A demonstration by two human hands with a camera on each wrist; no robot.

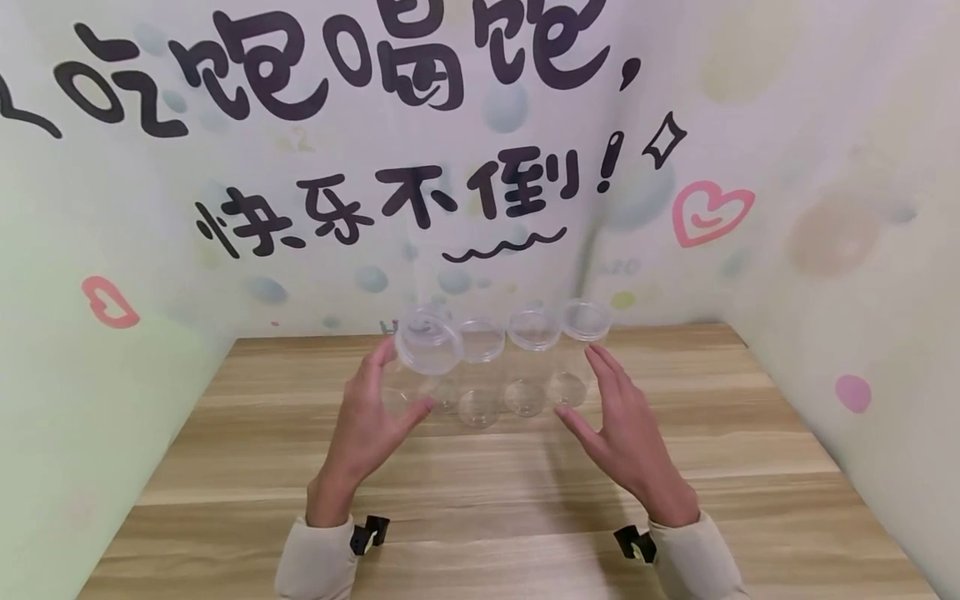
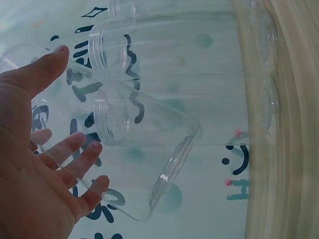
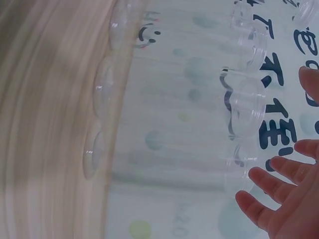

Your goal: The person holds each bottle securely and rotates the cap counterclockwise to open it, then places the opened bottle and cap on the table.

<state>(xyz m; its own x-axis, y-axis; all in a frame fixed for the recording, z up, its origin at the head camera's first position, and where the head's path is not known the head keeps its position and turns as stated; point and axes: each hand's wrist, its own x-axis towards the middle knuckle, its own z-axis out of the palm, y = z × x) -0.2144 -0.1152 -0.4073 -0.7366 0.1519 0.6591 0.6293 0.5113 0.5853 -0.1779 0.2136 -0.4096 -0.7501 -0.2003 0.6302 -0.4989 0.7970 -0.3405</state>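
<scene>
My left hand (image 1: 372,425) holds a clear plastic jar (image 1: 428,357), thumb on one side and fingers on the other. In the left wrist view, that jar (image 2: 172,172) is tilted and off the table. Just behind it, several similar clear jars (image 1: 480,375) stand upright in a row. My right hand (image 1: 626,429) is at the row's right end, nearest the rightmost jar (image 1: 585,321). Its fingers are spread, and the right wrist view shows nothing gripped in that hand (image 3: 289,194). Whether the jars have lids, I cannot tell.
The jars stand on a wood-grain table (image 1: 480,517), near its back edge. A pale printed wall (image 1: 360,292) with black lettering rises right behind them. Side walls close in the table at left and right. Each wrist carries a small black mount (image 1: 370,535).
</scene>
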